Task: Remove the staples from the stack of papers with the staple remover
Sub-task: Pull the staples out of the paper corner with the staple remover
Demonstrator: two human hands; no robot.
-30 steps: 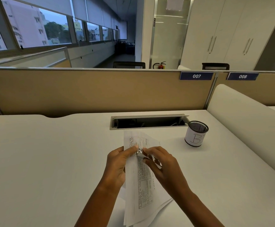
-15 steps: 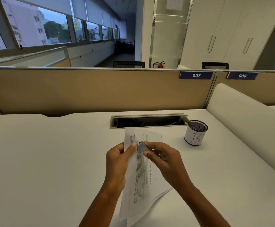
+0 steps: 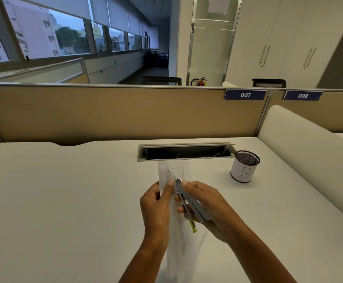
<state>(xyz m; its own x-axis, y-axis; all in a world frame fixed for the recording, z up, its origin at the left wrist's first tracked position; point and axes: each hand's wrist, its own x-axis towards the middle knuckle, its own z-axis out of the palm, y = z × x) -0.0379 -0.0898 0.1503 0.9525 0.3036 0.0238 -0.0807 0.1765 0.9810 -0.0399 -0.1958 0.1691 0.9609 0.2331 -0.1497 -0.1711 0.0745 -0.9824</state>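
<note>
Staple remover [image 3: 189,199] on papers [image 3: 173,170], cup [image 3: 241,171] marked B

Dim, bluish daylight is entering through the windows [image 3: 44,37] at upper left — the whole scene is reading underexposed. The desk [image 3: 64,201] is showing a flat, even, matte tone; the mesh cup [image 3: 245,168] is casting only a faint, soft shadow. The frosted glass panel [image 3: 211,48] is carrying pale ceiling-light reflections. The staple remover [image 3: 189,201] is catching a dull highlight. Print on the papers [image 3: 173,172] is blurring beyond reading. Wide-angle distortion is bowing the partition [image 3: 105,113] and window frames toward the edges.
</note>
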